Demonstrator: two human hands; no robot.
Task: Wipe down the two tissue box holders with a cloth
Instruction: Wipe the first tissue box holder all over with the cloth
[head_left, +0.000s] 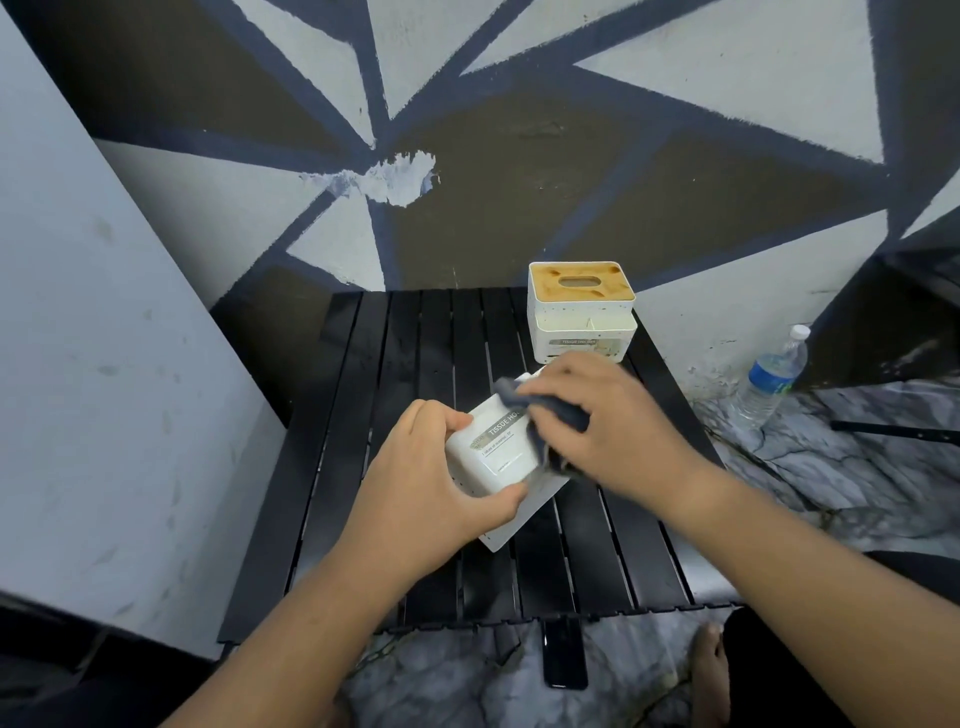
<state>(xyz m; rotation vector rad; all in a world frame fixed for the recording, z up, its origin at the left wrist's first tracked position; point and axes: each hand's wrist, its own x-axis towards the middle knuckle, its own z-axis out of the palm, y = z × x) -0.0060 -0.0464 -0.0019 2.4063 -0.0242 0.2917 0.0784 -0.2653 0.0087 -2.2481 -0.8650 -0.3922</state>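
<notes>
The left hand (441, 483) has its grip curled round the tilted white plastic tissue box holder (498, 457), near on the black slatted table (395, 364). The right hand (613, 421) pinches the dark grey cloth (550, 410) against it. The wooden-topped white holder (576, 332), far right, probably awaits wiping.

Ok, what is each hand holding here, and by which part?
The left hand grips the tilted tissue box holder by its left end, thumb on the near edge. The right hand holds the dark cloth bunched under its fingers, pressed to the holder.
</notes>
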